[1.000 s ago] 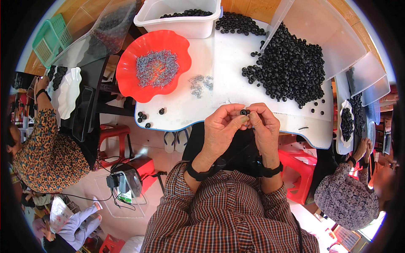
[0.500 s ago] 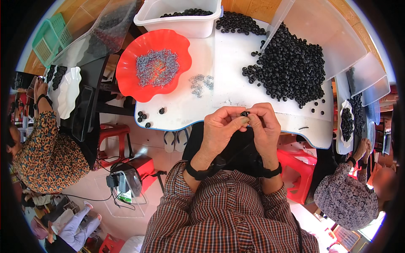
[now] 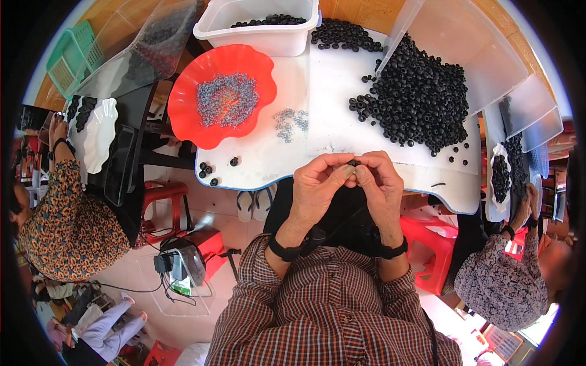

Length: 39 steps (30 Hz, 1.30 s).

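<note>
My left hand (image 3: 318, 183) and my right hand (image 3: 381, 183) meet fingertip to fingertip at the near edge of the white table (image 3: 268, 165). Between the fingertips sits a small black bead (image 3: 351, 163), pinched by both hands. Whether a small metal piece is also held I cannot tell. A large heap of black beads (image 3: 421, 100) lies just beyond my right hand. A red wavy-edged dish (image 3: 183, 113) with small grey metal pieces (image 3: 226, 99) stands beyond my left hand, and a few loose grey pieces (image 3: 289, 121) lie on the table beside it.
A white tub (image 3: 256, 32) of black beads stands at the back. Three stray beads (image 3: 207, 171) lie at the table's left corner. A person in a patterned top (image 3: 70, 226) works at the left, another person (image 3: 503, 287) at the right. Red stools (image 3: 430, 244) stand below the table.
</note>
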{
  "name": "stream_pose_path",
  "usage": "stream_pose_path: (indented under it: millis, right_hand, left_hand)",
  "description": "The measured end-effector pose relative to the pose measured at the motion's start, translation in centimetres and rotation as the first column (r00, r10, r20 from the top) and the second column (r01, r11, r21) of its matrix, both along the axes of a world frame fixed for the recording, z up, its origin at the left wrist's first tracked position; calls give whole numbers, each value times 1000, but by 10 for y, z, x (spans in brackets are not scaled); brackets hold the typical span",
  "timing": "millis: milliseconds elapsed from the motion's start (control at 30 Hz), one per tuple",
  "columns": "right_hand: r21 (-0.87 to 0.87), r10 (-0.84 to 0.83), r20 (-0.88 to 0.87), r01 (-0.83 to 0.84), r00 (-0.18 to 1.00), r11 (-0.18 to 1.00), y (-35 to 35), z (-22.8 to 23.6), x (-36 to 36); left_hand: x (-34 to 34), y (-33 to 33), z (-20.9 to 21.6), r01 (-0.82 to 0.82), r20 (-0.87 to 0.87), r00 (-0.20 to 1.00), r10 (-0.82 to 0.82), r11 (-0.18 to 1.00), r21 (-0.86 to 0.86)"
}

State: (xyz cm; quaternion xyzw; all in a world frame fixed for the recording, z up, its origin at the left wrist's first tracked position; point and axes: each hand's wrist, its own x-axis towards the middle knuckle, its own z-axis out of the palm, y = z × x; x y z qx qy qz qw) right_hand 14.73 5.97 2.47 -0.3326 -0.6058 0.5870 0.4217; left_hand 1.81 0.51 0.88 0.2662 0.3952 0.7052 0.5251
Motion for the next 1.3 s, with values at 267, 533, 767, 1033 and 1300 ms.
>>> stream_pose_path:
  millis: [267, 533, 767, 1033, 1300]
  right_hand:
    - [315, -133, 199, 65, 971, 947, 2, 8, 4]
    - [584, -250, 278, 43, 928, 811, -2, 12, 3]
    - [453, -174, 248, 44, 953, 890, -1, 8, 3]
    - [241, -84, 119, 54, 989, 969, 2, 0, 7]
    - [199, -79, 95, 59, 992, 978, -1, 0, 5]
  left_hand:
    - [-5, -2, 2, 16, -114, 993, -16, 1000, -4]
    - [-7, -3, -3, 85, 69, 994, -82, 996, -34]
    - [-2, -2, -3, 28, 23, 999, -28, 1000, -7]
    - [1, -1, -5, 65, 171, 983, -61, 998, -18]
    - [1, -3, -3, 52, 108, 993, -49, 999, -18]
